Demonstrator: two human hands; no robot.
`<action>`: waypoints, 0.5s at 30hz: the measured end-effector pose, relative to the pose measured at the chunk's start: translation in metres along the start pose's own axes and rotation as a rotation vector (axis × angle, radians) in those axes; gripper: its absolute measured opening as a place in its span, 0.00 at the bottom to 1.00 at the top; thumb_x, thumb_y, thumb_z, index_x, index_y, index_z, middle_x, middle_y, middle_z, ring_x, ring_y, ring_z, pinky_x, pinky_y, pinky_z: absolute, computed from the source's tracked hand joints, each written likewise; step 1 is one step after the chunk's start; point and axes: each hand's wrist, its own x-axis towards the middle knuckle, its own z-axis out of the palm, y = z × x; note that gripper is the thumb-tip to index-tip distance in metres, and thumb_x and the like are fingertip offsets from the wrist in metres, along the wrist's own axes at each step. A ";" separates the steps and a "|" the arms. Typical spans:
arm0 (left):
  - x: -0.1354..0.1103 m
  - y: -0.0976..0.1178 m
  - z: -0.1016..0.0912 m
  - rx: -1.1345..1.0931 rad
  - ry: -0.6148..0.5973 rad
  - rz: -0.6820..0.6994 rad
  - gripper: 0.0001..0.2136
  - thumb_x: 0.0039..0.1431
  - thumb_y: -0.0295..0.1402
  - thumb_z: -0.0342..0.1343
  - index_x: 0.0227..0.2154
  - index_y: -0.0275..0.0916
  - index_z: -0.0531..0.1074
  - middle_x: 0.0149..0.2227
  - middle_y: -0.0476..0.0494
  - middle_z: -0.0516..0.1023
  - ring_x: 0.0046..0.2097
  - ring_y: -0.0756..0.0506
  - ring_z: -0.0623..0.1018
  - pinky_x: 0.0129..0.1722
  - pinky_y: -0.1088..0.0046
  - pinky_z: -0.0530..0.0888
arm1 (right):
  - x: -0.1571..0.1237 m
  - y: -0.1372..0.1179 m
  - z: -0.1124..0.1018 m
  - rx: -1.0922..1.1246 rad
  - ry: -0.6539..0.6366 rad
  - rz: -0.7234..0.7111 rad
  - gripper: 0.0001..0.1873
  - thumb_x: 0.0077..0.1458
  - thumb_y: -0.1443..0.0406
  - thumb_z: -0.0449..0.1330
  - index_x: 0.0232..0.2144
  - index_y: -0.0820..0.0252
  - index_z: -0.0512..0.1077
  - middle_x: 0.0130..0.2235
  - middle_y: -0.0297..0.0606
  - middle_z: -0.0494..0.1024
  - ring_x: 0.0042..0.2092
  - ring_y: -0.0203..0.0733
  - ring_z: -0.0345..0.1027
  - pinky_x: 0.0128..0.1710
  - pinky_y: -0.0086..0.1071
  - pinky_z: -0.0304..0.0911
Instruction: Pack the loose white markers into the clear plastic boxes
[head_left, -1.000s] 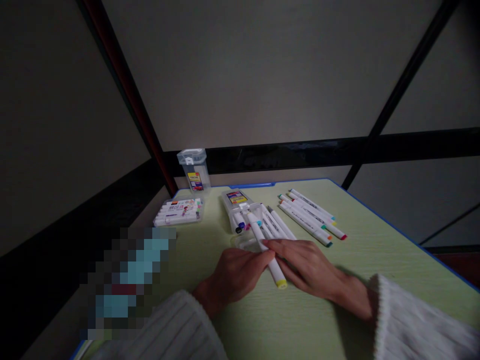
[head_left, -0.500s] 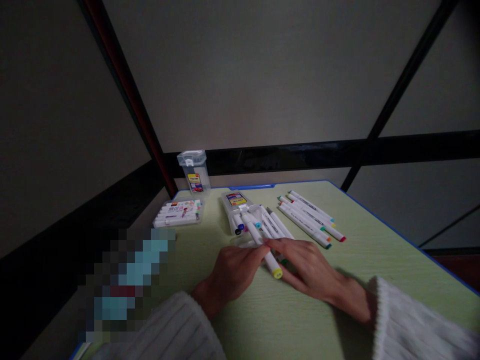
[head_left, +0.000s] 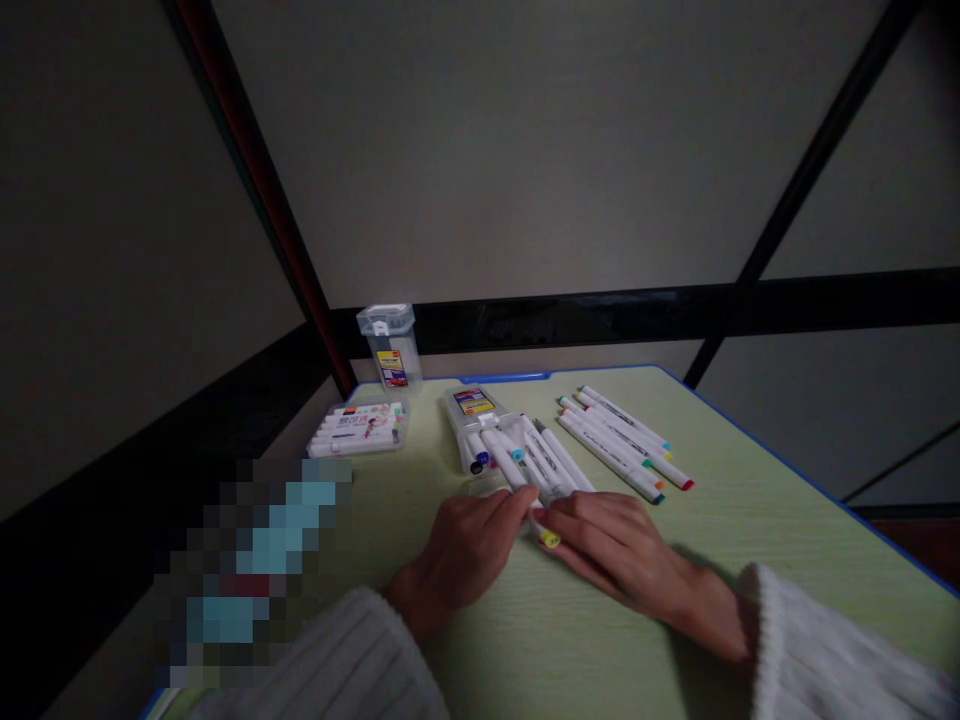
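A white marker with a yellow end (head_left: 550, 538) lies between my two hands, pointing from the open clear plastic case (head_left: 474, 405) back towards me. My left hand (head_left: 469, 545) is closed, its thumb pressed against the marker's side; its other fingers are mostly hidden. My right hand (head_left: 611, 545) is closed at the marker's right side, fingers bent against the barrel. Part of the case's clear lid (head_left: 487, 485) shows beside my left hand. Blue, black and light-blue marker ends stick out of the case, and white markers (head_left: 562, 455) lie just right of it.
Several white markers (head_left: 615, 445) with coloured ends lie in a group at the right. At the back left stands a clear lidded container (head_left: 394, 350), and a flat box of markers (head_left: 360, 428) lies before it. A pixelated patch covers the table's left side.
The yellow-ended marker has shifted slightly away from me and down between my hands. My right fingers have curled further over it.
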 end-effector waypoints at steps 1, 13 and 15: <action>0.000 0.000 0.000 0.003 0.013 -0.002 0.11 0.62 0.26 0.39 0.38 0.33 0.67 0.24 0.48 0.77 0.23 0.52 0.76 0.22 0.80 0.71 | 0.000 0.000 0.000 -0.001 -0.001 0.006 0.10 0.61 0.67 0.45 0.38 0.65 0.66 0.24 0.37 0.75 0.25 0.35 0.68 0.23 0.28 0.61; -0.005 0.001 0.004 -0.029 0.057 -0.030 0.13 0.58 0.24 0.47 0.47 0.32 0.64 0.31 0.43 0.79 0.27 0.51 0.78 0.28 0.78 0.75 | -0.007 0.005 0.006 0.058 -0.095 0.129 0.09 0.59 0.67 0.47 0.40 0.63 0.65 0.31 0.41 0.76 0.29 0.38 0.71 0.26 0.30 0.66; -0.005 0.001 0.004 -0.045 0.058 -0.034 0.13 0.57 0.24 0.48 0.46 0.32 0.64 0.32 0.43 0.79 0.28 0.50 0.78 0.28 0.78 0.76 | -0.007 0.006 0.008 0.070 -0.111 0.151 0.09 0.59 0.67 0.48 0.41 0.63 0.64 0.32 0.41 0.76 0.31 0.39 0.71 0.27 0.30 0.66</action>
